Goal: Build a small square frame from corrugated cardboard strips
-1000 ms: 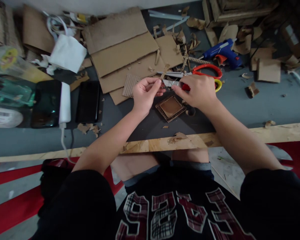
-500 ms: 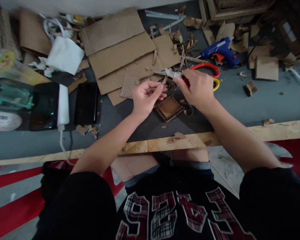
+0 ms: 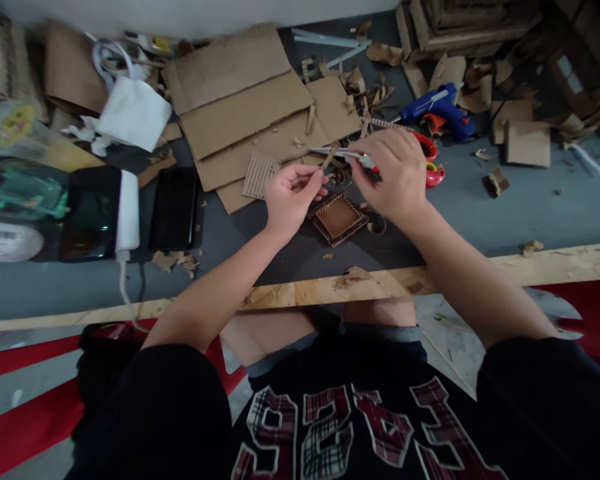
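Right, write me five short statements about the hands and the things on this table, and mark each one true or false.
1. The right hand holds a small cutter with a red handle. True.
2. The left hand rests flat on a phone. False: it is raised and pinches a thin cardboard strip.
3. A small square cardboard frame lies on the table below the hands. True.
4. The blue glue gun is in the left hand. False: it lies on the table, far right.
5. Two dark phones lie left of the hands. True.

Grey worktop w/ plywood edge; pale wall behind.
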A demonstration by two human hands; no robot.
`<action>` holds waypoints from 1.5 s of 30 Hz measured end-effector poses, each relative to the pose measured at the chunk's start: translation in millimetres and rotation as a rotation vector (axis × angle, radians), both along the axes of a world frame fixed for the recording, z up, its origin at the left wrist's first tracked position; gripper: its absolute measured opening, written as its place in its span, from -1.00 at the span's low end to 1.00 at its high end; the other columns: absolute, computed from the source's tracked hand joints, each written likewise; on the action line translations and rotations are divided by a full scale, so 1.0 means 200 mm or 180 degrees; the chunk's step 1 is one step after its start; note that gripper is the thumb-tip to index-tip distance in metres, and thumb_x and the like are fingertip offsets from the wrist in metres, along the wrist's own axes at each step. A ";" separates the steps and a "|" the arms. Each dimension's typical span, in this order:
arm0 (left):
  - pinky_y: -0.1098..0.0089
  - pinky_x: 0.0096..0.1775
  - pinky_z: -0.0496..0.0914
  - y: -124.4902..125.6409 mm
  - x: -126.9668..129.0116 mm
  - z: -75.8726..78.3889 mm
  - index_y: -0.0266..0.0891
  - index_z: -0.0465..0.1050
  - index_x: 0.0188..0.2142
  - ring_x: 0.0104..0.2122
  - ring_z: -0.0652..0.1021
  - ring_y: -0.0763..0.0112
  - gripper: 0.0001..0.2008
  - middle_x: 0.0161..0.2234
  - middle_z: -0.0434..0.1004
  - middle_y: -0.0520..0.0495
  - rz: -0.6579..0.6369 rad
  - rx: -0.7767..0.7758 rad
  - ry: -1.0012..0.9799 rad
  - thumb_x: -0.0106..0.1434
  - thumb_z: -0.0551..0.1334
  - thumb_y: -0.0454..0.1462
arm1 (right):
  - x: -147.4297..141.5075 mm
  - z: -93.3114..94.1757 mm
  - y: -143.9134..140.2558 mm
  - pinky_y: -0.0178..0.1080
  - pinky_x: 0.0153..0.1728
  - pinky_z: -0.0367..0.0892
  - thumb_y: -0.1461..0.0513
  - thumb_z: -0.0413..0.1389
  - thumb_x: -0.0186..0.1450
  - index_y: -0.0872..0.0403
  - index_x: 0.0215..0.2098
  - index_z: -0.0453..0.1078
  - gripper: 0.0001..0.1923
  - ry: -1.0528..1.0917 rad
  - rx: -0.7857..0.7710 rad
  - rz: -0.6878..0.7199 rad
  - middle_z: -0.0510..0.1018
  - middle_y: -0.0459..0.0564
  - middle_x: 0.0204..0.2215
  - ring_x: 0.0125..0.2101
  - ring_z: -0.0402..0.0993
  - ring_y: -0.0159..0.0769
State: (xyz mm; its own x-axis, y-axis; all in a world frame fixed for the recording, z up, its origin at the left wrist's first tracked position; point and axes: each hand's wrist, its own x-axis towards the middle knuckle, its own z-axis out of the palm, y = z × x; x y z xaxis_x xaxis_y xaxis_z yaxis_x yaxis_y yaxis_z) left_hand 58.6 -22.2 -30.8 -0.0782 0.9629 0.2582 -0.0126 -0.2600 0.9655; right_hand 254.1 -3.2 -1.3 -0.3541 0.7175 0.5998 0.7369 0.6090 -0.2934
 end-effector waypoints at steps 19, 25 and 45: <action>0.45 -0.33 0.53 -0.05 0.00 0.02 -0.17 0.54 -0.21 -0.38 0.65 0.46 -0.67 -0.33 0.66 -0.02 0.0002 0.0815 0.1076 0.33 0.23 0.02 | -0.06 0.01 -0.04 -0.05 -0.13 0.41 0.10 0.07 0.36 -0.02 -0.28 0.51 -0.79 0.0718 -0.0480 0.0680 0.63 0.00 -0.34 -0.26 0.57 -0.15; 0.46 -0.34 0.51 -0.05 0.00 0.02 -0.17 0.54 -0.21 -0.40 0.63 0.48 -0.68 -0.37 0.65 -0.01 -0.0087 0.0834 0.1118 0.34 0.21 0.01 | -0.06 0.02 -0.04 -0.07 -0.16 0.42 0.12 0.05 0.35 0.00 -0.31 0.46 -0.81 0.0699 -0.0529 0.0783 0.59 0.01 -0.36 -0.29 0.53 -0.18; 0.38 -0.22 0.56 -0.01 -0.03 0.02 -0.14 0.63 -0.24 -0.29 0.67 0.40 -0.67 -0.27 0.71 -0.03 -0.0132 0.0801 0.1196 0.26 0.31 0.04 | -0.07 -0.02 -0.04 -0.08 -0.20 0.38 0.21 0.04 0.30 -0.01 -0.30 0.35 -0.94 0.0509 -0.0501 0.0784 0.53 0.01 -0.32 -0.27 0.47 -0.18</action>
State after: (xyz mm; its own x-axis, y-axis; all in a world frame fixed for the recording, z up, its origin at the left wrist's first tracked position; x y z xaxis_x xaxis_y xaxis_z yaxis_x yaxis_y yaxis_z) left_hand 52.4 -25.1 -26.5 0.1030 0.8669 0.4877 0.3111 -0.4938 0.8120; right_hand 240.4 -10.7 -4.5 -0.4388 0.7102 0.5505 0.5101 0.7012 -0.4981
